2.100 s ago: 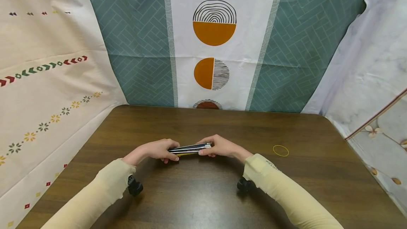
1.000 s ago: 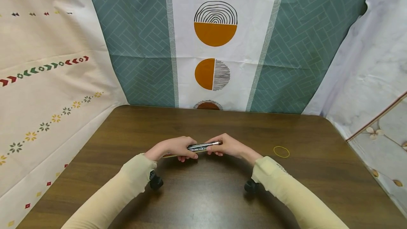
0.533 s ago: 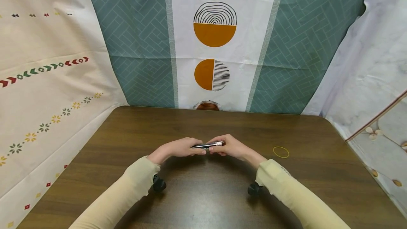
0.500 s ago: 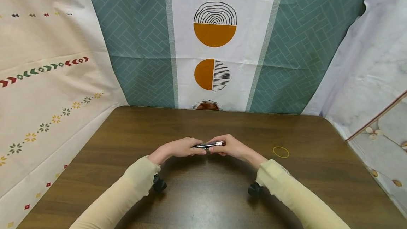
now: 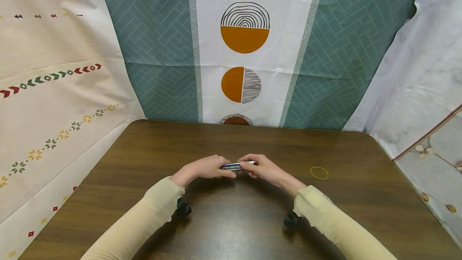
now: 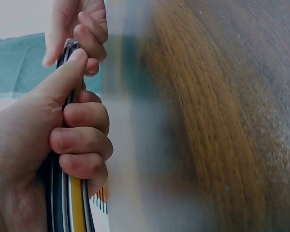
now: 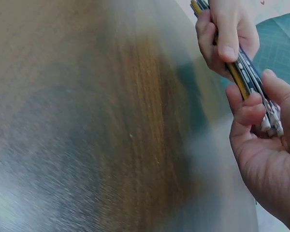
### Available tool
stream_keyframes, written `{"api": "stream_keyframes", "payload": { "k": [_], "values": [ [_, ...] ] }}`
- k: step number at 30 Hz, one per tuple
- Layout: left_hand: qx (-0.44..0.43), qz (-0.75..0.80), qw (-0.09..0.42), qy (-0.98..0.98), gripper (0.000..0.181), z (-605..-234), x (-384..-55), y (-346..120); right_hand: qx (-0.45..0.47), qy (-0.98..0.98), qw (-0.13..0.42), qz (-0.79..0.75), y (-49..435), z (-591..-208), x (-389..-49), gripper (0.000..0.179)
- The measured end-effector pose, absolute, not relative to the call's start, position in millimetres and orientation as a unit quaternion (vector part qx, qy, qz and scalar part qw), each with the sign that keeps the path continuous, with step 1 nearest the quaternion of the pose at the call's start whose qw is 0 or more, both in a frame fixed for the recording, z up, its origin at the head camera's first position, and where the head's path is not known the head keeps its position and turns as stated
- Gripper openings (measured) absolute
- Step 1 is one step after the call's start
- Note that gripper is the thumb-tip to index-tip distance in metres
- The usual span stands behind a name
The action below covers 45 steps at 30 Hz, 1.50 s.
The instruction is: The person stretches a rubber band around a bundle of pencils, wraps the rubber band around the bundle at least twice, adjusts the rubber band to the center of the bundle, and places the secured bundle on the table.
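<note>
Left hand (image 5: pixel 206 167) had been shifted rightward along the desk (image 5: pixel 231 220) since the earliest head view; the right hand (image 5: pixel 265 169) had been moved the same way, but less, so that the gap between the two was narrowed. Yellow rubber band (image 5: pixel 319 178): left lying in the same spot, on the desk, well to the right of the right hand.

Bundle of pencils (image 5: pixel 231 167) was held between the hands, crosswise over the middle of the desk, its right end slightly raised in the head view. Black, yellow and silvery-white barrels were noted. Left hand was closed firmly, fingers wrapped round the barrels, thumb laid along them; the far ends were seen past the heel of the palm in the left wrist view. Right hand was partly closed at the opposite end, fingers curled under the pale eraser tips (image 7: pixel 273 126), thumb set beside them. Contact between bundle and desk could not be told.

Cream sleeves (image 5: pixel 144 208) were worn on both arms, with a black wrist camera (image 5: pixel 184 209) seen beneath each cuff. Behind the desk, a patterned curtain (image 5: pixel 245 59) was hung, printed with orange half-circles and flanked by grey-green panels (image 5: pixel 159 51).
</note>
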State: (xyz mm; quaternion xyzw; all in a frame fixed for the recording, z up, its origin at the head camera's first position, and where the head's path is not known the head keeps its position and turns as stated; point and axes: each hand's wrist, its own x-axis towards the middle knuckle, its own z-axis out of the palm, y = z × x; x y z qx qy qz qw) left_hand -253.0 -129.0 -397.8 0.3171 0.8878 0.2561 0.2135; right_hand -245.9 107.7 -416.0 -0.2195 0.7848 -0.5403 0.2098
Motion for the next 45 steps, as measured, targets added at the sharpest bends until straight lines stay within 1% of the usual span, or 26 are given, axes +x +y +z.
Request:
{"api": "stream_keyframes", "payload": {
  "k": [4, 7, 11, 14, 18, 22, 27, 32, 37, 45],
  "values": [
    [0.314, 0.269, 0.209, 0.886, 0.031, -398.6, -255.2, -129.2, -0.164, 0.785, 0.176, -0.571, 111.9, -414.9, -237.2, 0.049],
    [0.303, 0.277, 0.204, 0.889, 0.032, -398.7, -256.9, -130.6, -0.145, 0.788, 0.139, -0.582, 116.4, -414.2, -227.9, 0.056],
    [0.294, 0.276, 0.197, 0.894, 0.032, -399.5, -258.3, -132.3, -0.144, 0.804, 0.104, -0.567, 119.9, -413.7, -215.2, 0.064],
    [0.296, 0.27, 0.192, 0.896, 0.032, -400.5, -258.7, -131.6, -0.144, 0.813, 0.092, -0.557, 119.6, -413.7, -207.3, 0.069],
    [0.303, 0.263, 0.184, 0.897, 0.032, -401.5, -259.7, -129.3, -0.15, 0.805, 0.099, -0.565, 117.1, -414.8, -200.4, 0.075],
    [0.306, 0.256, 0.181, 0.899, 0.032, -400.6, -259.7, -127.1, -0.155, 0.791, 0.12, -0.579, 114.1, -416.3, -196.6, 0.08],
    [0.305, 0.242, 0.174, 0.904, 0.031, -399.9, -259.9, -124.8, -0.166, 0.788, 0.132, -0.578, 113.2, -417.2, -194.7, 0.082],
    [0.311, 0.236, 0.167, 0.905, 0.031, -402.0, -261.2, -122.6, -0.157, 0.783, 0.144, -0.584, 114.0, -418.2, -193.3, 0.086],
    [0.313, 0.25, 0.172, 0.9, 0.031, -401.4, -261.3, -120.5, -0.148, 0.778, 0.14, -0.595, 113.0, -418.5, -191.7, 0.092],
    [0.309, 0.24, 0.167, 0.905, 0.032, -403.5, -261.7, -116.7, -0.172, 0.807, 0.142, -0.547, 110.8, -418.7, -188.8, 0.093]
  ]
}}
